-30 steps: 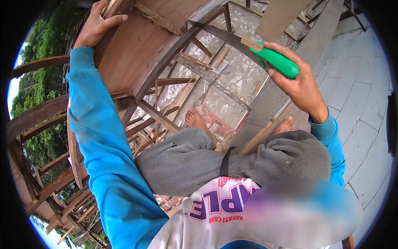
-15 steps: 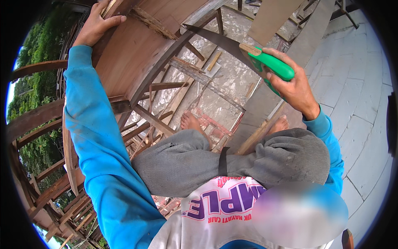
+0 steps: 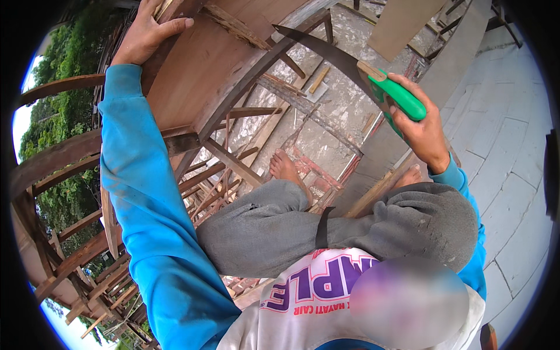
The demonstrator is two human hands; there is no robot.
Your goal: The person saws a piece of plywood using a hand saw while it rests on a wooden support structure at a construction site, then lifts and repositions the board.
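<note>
My right hand (image 3: pixel 423 129) is wrapped round the green handle of a hand saw (image 3: pixel 335 57). Its dark blade slants up and left, and the tip lies over the curved wooden beam near the plywood edge. At the upper left, my left hand (image 3: pixel 144 35) grips a dark wooden beam (image 3: pixel 154 70), with the thumb lying across its top and the fingers partly out of the picture. Between the hands spreads a reddish-brown plywood panel (image 3: pixel 204 81), with a rough, splintered wood strip (image 3: pixel 236 26) along its top.
My bare feet (image 3: pixel 286 169) are planted above a debris-strewn floor far below. Wooden framing (image 3: pixel 70 256) and trees (image 3: pixel 64 128) are on the left. Grey roof sheets (image 3: pixel 496 157) slope away on the right. A narrow plank (image 3: pixel 370 198) runs between my legs.
The whole view has shifted slightly, so the scene sits a little further right. Both hands keep their grips, and the saw stays at nearly the same angle.
</note>
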